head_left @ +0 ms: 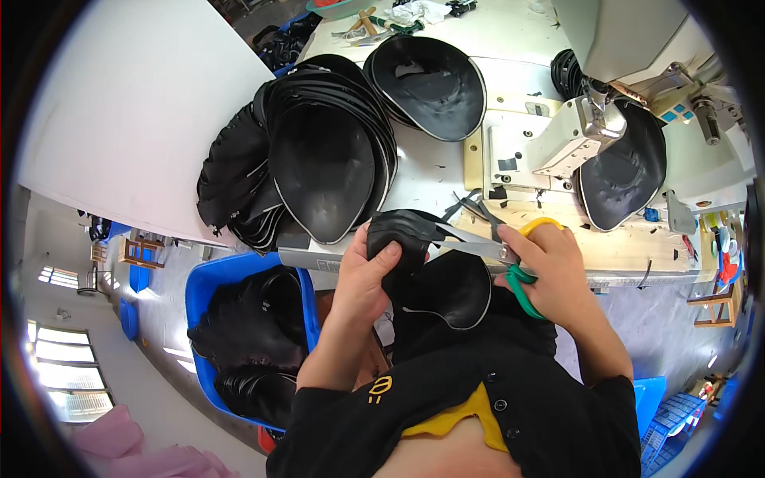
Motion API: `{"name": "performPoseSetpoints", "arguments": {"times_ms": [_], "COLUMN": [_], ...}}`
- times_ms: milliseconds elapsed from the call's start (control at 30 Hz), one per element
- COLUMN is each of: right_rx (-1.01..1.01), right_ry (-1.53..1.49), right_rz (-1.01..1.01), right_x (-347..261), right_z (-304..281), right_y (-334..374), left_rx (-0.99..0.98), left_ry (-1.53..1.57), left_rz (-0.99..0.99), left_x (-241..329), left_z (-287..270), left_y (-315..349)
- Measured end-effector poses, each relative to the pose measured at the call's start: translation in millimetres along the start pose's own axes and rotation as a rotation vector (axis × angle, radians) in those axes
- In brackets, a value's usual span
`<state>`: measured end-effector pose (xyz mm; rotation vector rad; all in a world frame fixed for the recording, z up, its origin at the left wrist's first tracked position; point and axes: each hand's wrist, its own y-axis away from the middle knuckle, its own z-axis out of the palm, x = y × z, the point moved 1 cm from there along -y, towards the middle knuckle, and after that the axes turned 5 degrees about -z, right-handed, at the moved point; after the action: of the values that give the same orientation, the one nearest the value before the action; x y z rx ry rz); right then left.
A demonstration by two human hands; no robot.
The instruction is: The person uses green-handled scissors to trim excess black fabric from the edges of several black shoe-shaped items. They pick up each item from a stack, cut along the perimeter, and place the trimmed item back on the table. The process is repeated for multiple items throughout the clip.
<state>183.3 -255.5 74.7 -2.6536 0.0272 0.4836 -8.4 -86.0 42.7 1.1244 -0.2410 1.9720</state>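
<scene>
My left hand (360, 272) is closed on a black, curved, cup-shaped piece (453, 288) with a pale edge, its thumb pressed over a folded part. The piece hangs at the table's front edge, above my lap. In my right hand (556, 269) is a pair of scissors (481, 248) with one yellow and one green handle loop. Their blades point left and stand apart, reaching to the folded part of the piece. Whether they touch it I cannot tell. Beyond the left hand, a thick stack of similar black pieces (323, 171) rests on the table.
More black pieces (426, 88) lie at the back, near a white sewing machine (586, 131); another piece (625, 171) is right of it. Dark scraps dot the wooden board (629, 248). A blue bin (195, 291) of black pieces stands at lower left. Tools (370, 28) lie far back.
</scene>
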Motion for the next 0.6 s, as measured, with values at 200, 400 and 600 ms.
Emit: {"name": "performPoseSetpoints", "arguments": {"times_ms": [200,400,600], "right_rx": [-0.115,-0.084,-0.11], "right_ry": [0.116,0.098,0.093], "right_rz": [-0.013,-0.015,-0.053], "right_x": [-11.4,-13.3,-10.1], "right_z": [-22.5,-20.7,-18.8], "right_y": [13.0,15.7,16.2], "left_rx": [-0.006,0.012,0.005], "left_ry": [0.0,-0.071,-0.052], "left_rz": [0.099,0.147,0.141], "left_x": [-24.4,-34.6,-37.2], "left_z": [19.7,34.9,27.8], "left_y": [24.3,31.1,35.3]}}
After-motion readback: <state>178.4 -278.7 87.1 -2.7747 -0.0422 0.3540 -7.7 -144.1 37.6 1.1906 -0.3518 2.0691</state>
